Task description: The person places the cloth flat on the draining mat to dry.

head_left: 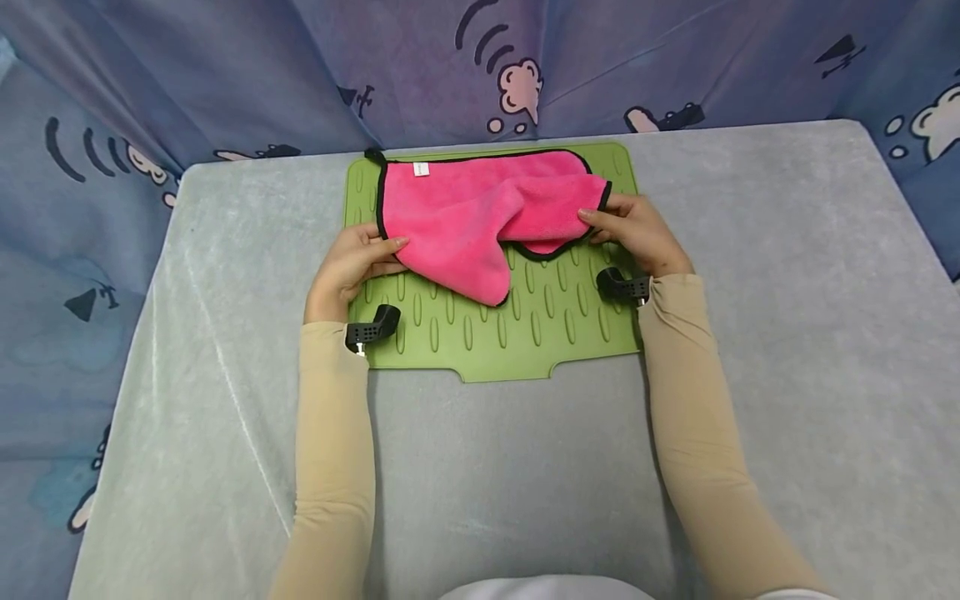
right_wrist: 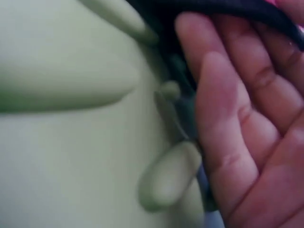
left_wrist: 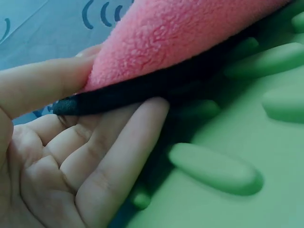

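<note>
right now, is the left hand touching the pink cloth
Touching. The left wrist view shows the left hand pinching the cloth at its black edge, between thumb and fingers.

Between the sleeves (head_left: 335, 450), a hand could pass over the table (head_left: 517, 467) to the mat's (head_left: 480, 354) front edge; beyond, the cloth (head_left: 450, 217) blocks, and a curtain (head_left: 420, 75) lines the table's back edge.

No text can be read. A white label (head_left: 421, 169) sits by the top edge of the pink cloth (head_left: 442, 212), too small to make out.
</note>
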A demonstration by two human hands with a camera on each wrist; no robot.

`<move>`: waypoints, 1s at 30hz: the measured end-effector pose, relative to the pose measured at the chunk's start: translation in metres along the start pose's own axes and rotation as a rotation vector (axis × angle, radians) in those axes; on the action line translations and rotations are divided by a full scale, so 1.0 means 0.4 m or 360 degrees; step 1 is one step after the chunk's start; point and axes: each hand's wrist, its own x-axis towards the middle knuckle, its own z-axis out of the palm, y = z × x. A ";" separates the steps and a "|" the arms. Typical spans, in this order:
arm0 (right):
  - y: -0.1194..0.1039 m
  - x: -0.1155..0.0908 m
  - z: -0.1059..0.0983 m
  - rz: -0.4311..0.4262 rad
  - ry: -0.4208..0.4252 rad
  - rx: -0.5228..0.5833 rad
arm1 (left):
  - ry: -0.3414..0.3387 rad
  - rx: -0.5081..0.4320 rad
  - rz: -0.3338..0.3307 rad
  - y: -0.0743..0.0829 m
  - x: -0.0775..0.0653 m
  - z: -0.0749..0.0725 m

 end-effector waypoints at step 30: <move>0.001 -0.025 -0.063 -0.0028 -0.0027 0.0489 | -0.0114 0.0171 -0.0020 0.009 -0.029 -0.036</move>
